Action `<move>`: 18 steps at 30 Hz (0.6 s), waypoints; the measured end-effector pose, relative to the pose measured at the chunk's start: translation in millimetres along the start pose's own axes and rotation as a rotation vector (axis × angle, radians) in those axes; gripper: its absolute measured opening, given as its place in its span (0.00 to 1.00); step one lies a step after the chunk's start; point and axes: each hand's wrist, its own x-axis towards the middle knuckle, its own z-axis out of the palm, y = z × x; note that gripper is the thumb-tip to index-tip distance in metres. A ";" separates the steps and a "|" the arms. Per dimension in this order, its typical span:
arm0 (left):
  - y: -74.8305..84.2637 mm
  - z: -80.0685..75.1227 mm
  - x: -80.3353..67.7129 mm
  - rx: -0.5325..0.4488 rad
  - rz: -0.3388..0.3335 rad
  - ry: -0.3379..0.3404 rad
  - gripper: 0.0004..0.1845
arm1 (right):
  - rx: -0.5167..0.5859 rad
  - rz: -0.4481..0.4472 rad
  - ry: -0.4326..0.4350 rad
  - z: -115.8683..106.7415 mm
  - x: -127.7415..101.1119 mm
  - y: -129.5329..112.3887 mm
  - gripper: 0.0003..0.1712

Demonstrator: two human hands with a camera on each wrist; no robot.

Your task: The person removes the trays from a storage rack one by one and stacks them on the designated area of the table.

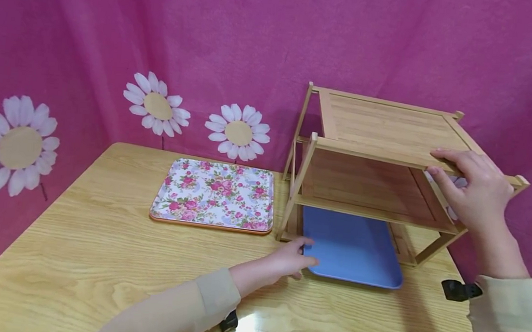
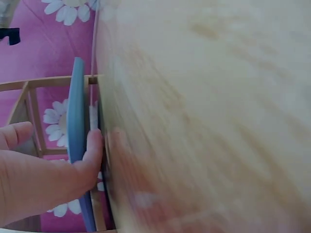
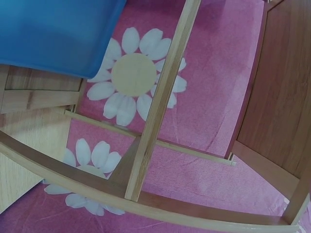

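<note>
A blue tray (image 1: 350,248) lies at the bottom level of a two-tier wooden shelf rack (image 1: 386,128), its front end jutting out over the table. At the tray's front left corner is my left hand (image 1: 286,260), fingers spread. The left wrist view shows one digit of that hand low along the tray's (image 2: 76,111) edge and a finger raised above it, with a gap. My right hand (image 1: 477,185) grips the front rail of the rack's top shelf near its right end. In the right wrist view that hand is out of sight; the blue tray (image 3: 53,36) and rack frame show.
A floral tray (image 1: 217,193) with an orange rim lies on the wooden table (image 1: 112,268), left of the rack. Behind everything hangs a pink curtain (image 1: 238,39) printed with white daisies. Black wrist devices (image 1: 460,290) sit at the sleeves.
</note>
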 end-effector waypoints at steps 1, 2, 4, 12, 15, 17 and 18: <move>-0.4 0.7 1.9 -0.015 -0.005 -0.012 0.30 | -0.001 0.001 -0.002 -0.2 0.1 -0.2 0.21; -0.9 1.4 3.5 -0.031 -0.009 -0.026 0.30 | -0.003 0.000 -0.007 -0.7 0.1 -0.3 0.21; -1.9 1.9 6.3 -0.080 -0.022 -0.057 0.29 | -0.005 0.005 -0.012 -1.0 -0.2 -0.6 0.21; -2.7 2.5 9.2 -0.261 -0.063 -0.089 0.29 | -0.007 0.006 -0.005 -1.1 -0.6 -1.1 0.21; -2.8 3.5 7.3 -0.279 -0.062 -0.082 0.29 | -0.005 0.006 -0.007 -0.7 -0.4 -0.8 0.21; -2.3 3.9 4.7 -0.273 -0.062 -0.078 0.29 | -0.004 0.006 -0.004 -0.3 -0.3 -0.4 0.21; -2.0 3.8 3.4 -0.269 -0.060 -0.075 0.29 | -0.004 0.004 -0.003 -0.1 -0.1 -0.3 0.21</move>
